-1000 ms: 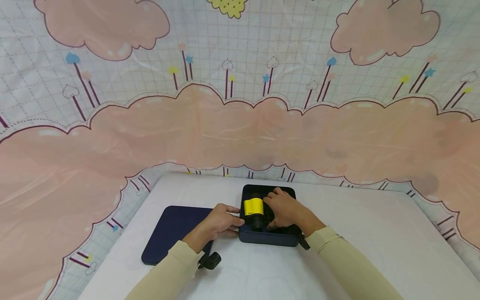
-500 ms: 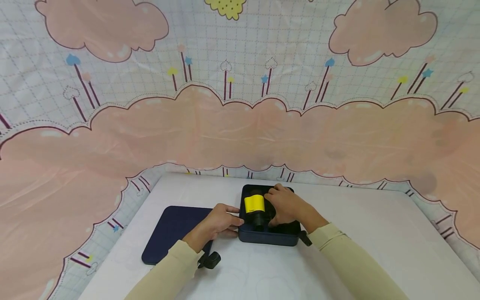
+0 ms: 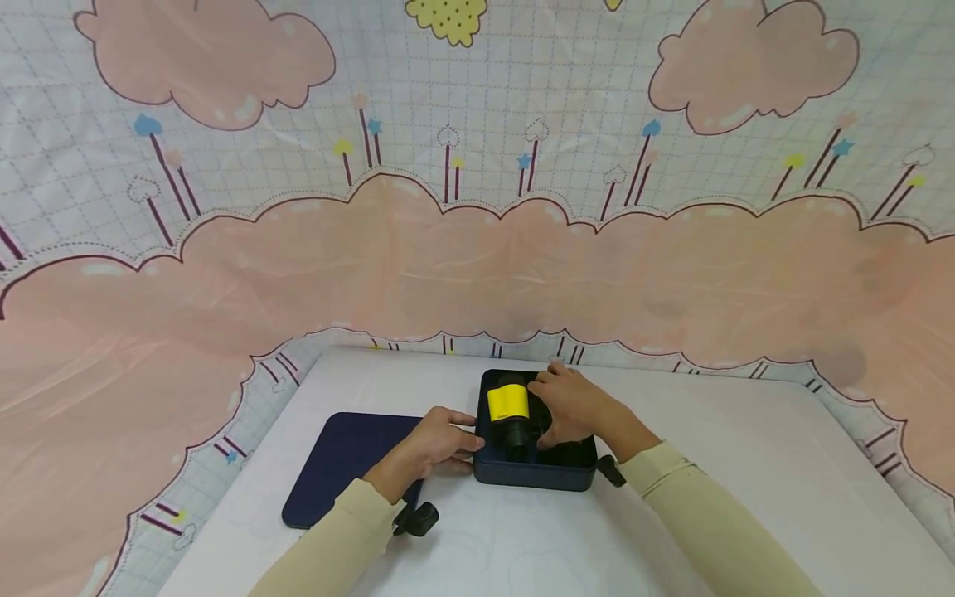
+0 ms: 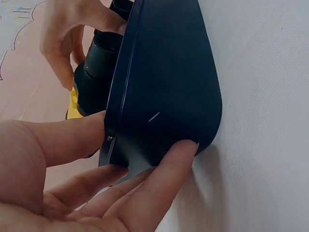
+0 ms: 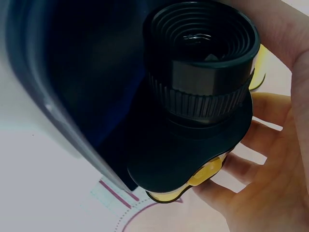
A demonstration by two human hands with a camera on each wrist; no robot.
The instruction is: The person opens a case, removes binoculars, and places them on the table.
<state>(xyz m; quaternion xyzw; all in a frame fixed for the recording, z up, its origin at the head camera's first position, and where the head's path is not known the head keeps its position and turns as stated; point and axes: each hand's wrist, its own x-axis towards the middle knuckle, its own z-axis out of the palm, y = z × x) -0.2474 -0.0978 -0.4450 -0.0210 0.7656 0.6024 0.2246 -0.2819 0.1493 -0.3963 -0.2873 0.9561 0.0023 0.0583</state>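
Observation:
Yellow-and-black binoculars (image 3: 509,403) lie tilted in a dark navy open box (image 3: 533,476). My right hand (image 3: 573,406) reaches into the box and grips the binoculars by their right side. In the right wrist view one ribbed eyepiece (image 5: 203,72) shows, with my fingers (image 5: 263,140) behind the yellow part. My left hand (image 3: 442,441) steadies the box at its left wall. In the left wrist view its thumb (image 4: 72,137) is at the rim and a finger (image 4: 169,169) at the lower edge. The far half of the binoculars is mostly hidden by my right hand.
A flat navy lid (image 3: 351,460) lies on the white table (image 3: 716,481) left of the box, partly under my left forearm. A patterned curtain (image 3: 477,274) hangs behind the table. Dark wrist-worn devices sit by both cuffs.
The binoculars have shifted slightly right and away from me, turning a little in the box with my right hand. My left hand and the lid stay in place.

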